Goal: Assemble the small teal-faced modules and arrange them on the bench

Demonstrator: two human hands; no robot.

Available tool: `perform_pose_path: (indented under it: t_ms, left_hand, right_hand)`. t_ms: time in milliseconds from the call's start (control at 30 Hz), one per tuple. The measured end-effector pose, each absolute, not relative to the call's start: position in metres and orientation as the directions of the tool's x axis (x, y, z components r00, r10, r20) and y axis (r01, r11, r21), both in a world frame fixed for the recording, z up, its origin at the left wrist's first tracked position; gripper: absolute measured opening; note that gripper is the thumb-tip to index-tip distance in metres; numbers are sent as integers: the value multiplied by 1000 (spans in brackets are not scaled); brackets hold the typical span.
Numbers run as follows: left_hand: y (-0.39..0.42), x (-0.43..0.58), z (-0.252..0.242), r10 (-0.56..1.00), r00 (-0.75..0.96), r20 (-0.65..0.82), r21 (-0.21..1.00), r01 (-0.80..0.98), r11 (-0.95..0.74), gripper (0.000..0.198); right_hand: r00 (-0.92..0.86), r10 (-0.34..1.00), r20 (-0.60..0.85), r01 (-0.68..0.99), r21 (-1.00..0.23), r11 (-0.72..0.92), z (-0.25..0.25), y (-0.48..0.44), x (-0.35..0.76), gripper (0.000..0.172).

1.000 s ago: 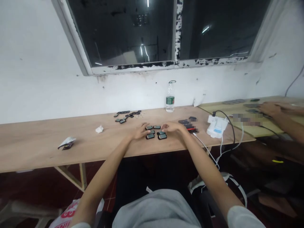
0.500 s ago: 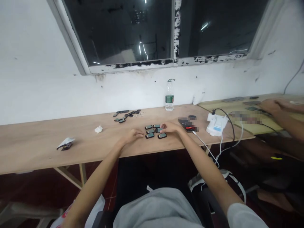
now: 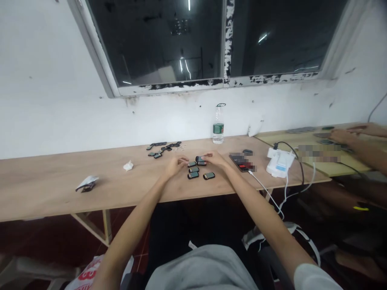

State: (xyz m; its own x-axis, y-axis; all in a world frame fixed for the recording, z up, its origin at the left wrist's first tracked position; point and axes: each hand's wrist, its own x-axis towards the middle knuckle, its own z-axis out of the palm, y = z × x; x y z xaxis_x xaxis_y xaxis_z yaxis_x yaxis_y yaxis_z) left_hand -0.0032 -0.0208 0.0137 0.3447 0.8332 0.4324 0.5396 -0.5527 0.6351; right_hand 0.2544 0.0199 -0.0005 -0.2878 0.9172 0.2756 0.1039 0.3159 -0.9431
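Observation:
Several small rounded black cases with grey-green faces [image 3: 193, 175] lie in two short columns on the wooden table [image 3: 136, 183] before me. My right hand [image 3: 213, 158] pinches one such case [image 3: 199, 158], tilted just above the far case of the right column. The near case [image 3: 209, 176] of that column lies apart from it. Beside the far end of the left column is my left hand [image 3: 177, 165], its fingers bent and drawn together. Whether anything small sits between those fingertips is too fine to make out.
Behind the cases lie more black pieces [image 3: 159, 144] and small white bits [image 3: 178, 148]. A water bottle [image 3: 218, 128] stands near the wall. To the right are a phone [image 3: 238, 161], a white power strip [image 3: 278, 164] with cables and another person's hands [image 3: 341, 136]. Crumpled tissue [image 3: 128, 165] lies left.
My right hand has moved the middle case of the right column away from me, up over the far one. My left hand has come forward and right, closer to the left column.

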Motion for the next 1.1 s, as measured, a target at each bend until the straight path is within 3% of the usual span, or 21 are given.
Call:
perform_pose_path:
  t_ms: [167, 367, 700, 800, 933, 1100]
  left_hand:
    - [-12, 31, 19, 791, 375, 483, 551, 572, -607, 14]
    - [-11, 34, 11, 756, 359, 548, 496, 588, -639, 17]
    - [0, 41, 14, 728, 291, 621, 522, 539, -661, 11]
    - [8, 43, 14, 738, 259, 623, 584, 474, -659, 9]
    - [17, 45, 10, 839, 261, 477, 780, 314, -541, 26]
    - [20, 41, 2, 882, 283, 378, 882, 178, -436, 40]
  right_hand:
    - [-279, 917, 287, 17, -953, 303, -8, 18, 248, 28]
    - [-307, 908, 285, -61, -958, 279, -8, 18, 249, 34]
    - [-375, 872, 315, -88, -948, 305, -9, 21, 252, 36]
    - [-354, 876, 328, -75, -943, 323, -9, 21, 253, 40]
    - [-333, 870, 364, -41, -927, 373, -7, 21, 256, 41]
    - [-369, 858, 358, -36, -928, 371, -3, 17, 260, 40]
